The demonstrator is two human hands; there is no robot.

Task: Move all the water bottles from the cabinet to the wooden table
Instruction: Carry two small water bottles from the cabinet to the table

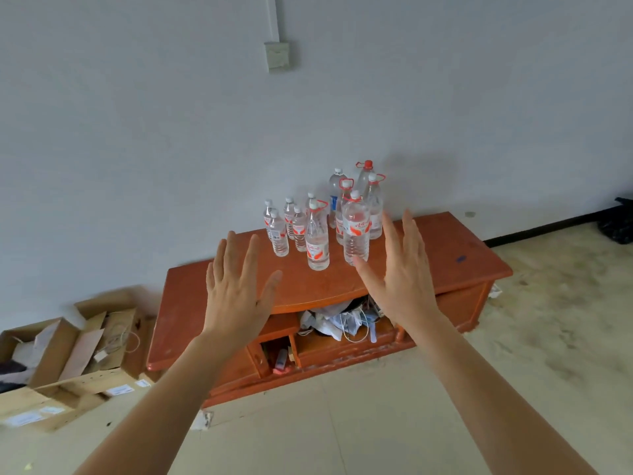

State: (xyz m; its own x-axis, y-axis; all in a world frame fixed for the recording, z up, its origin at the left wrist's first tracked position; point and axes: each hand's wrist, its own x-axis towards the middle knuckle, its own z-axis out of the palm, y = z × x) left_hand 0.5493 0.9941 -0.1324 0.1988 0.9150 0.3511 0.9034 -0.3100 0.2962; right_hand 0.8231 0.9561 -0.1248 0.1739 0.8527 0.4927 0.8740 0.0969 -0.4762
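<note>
Several clear water bottles with red-and-white labels stand upright in a cluster on the low orange-brown wooden cabinet point(455, 255), near the wall. The small bottles point(279, 234) are on the left of the cluster, taller ones point(318, 240) with red handle rings in the middle, and the nearest tall bottle point(356, 231) at the front right. My left hand point(236, 289) is stretched out flat, fingers apart, short of the bottles. My right hand point(397, 269) is also spread wide, its thumb just below the nearest tall bottle. Neither hand holds anything.
The cabinet's front compartments point(339, 323) are stuffed with papers, cables and small items. Cardboard boxes point(68, 354) lie on the floor to the left. A dark bag point(616, 224) sits at the far right by the wall. A pale tiled floor spreads in front.
</note>
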